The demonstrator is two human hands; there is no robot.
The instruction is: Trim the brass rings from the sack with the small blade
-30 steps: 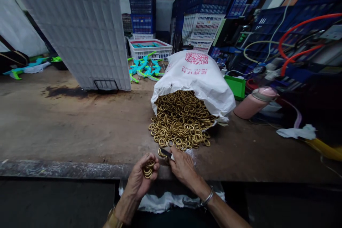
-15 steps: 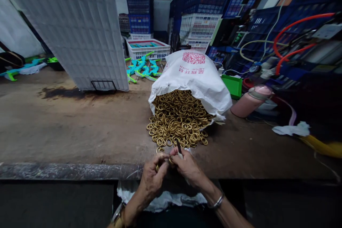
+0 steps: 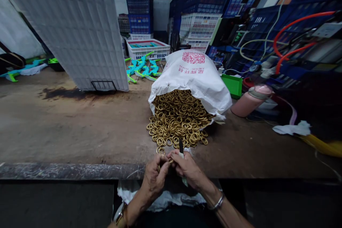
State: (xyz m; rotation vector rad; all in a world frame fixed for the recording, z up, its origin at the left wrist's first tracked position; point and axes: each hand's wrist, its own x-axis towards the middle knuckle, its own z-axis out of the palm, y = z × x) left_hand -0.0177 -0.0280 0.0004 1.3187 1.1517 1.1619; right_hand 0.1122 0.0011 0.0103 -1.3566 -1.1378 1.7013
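person's left hand (image 3: pixel 155 174) moved in from front-left of ring pile (image 3: pixel 179 126), now meeting right hand (image 3: pixel 187 169) before pile, ring (image 3: pixel 171 161) now at their fingertips, dark blade (image 3: pixel 181 145) swung from leftward to pile-ward

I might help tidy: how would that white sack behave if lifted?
The white sack would probably sag, being creased and soft-looking. It's likely heavy, given the many gold-coloured rings inside, and they may spill, since it lies open.

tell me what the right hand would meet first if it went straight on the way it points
The right hand points forward and leftward, so probably the left hand comes first, its fingers close ahead; whether they already touch is unclear.
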